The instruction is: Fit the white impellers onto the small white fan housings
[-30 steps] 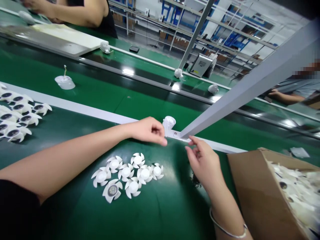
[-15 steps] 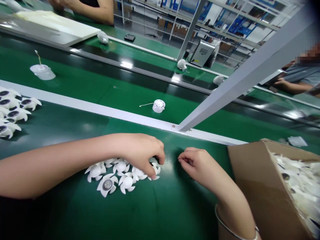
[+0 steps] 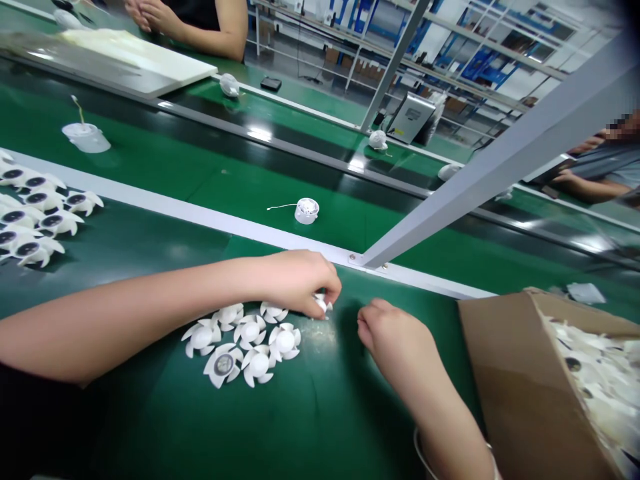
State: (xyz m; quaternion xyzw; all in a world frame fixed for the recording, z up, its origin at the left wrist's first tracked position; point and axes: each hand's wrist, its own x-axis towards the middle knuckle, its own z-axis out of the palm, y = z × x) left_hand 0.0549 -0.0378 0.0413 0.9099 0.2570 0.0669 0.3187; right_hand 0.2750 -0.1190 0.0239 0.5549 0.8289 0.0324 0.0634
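Note:
My left hand (image 3: 300, 283) is closed around a small white fan blade (image 3: 323, 305), lifted just off the green table beside a cluster of several white fan blades (image 3: 243, 340). A little to the right, my right hand (image 3: 395, 337) rests curled on the table, its fingertips turned away and hidden. A white round part with a thin wire (image 3: 306, 211) lies on the conveyor belt beyond the white rail (image 3: 200, 217).
A cardboard box (image 3: 505, 373) full of white blades stands at the right. More blades with dark centres (image 3: 35, 223) lie at the far left. A grey slanted post (image 3: 480, 173) meets the rail. Other people's arms show at the top (image 3: 200, 27) and right (image 3: 585, 187).
The white round part left my left hand and now lies on the belt, drifting left. My left hand dropped to the blade cluster and picked one up. My right hand curled closed.

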